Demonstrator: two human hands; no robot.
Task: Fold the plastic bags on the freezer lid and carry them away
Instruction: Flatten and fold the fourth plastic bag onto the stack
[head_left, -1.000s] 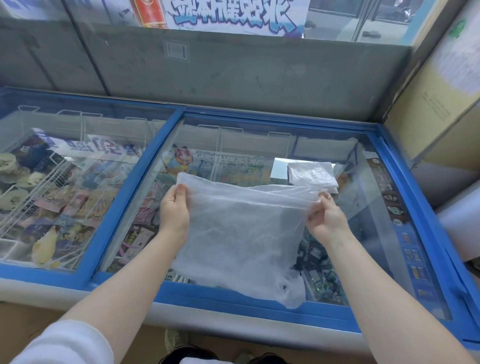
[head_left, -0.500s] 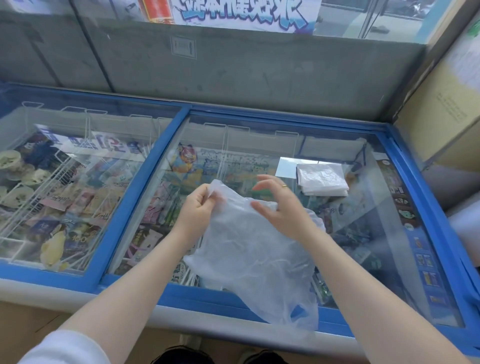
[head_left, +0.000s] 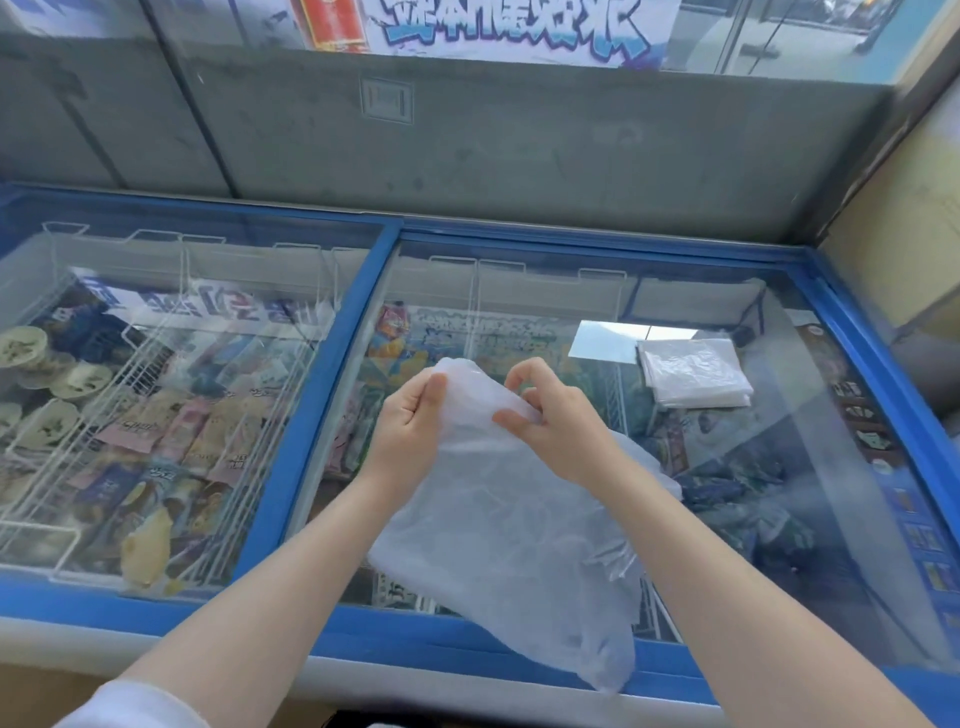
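A thin translucent plastic bag (head_left: 514, 525) hangs doubled over above the right glass lid of the freezer (head_left: 810, 499). My left hand (head_left: 410, 431) pinches its top edge on the left. Close beside it, my right hand (head_left: 556, 421) pinches the same top edge with thumb and curled fingers. The bag's loose lower end droops past the freezer's blue front frame. A small stack of folded plastic bags (head_left: 693, 371) lies flat on the glass at the back right.
The chest freezer has two sliding glass lids in a blue frame (head_left: 332, 415), with packaged ice creams in wire baskets beneath. A grey concrete wall (head_left: 519, 145) rises behind it. A cardboard box (head_left: 904, 228) stands at the right.
My hands, first spread wide holding the bag open, have come together at the middle, folding the bag in half. The right hand now pinches the top edge next to the left.
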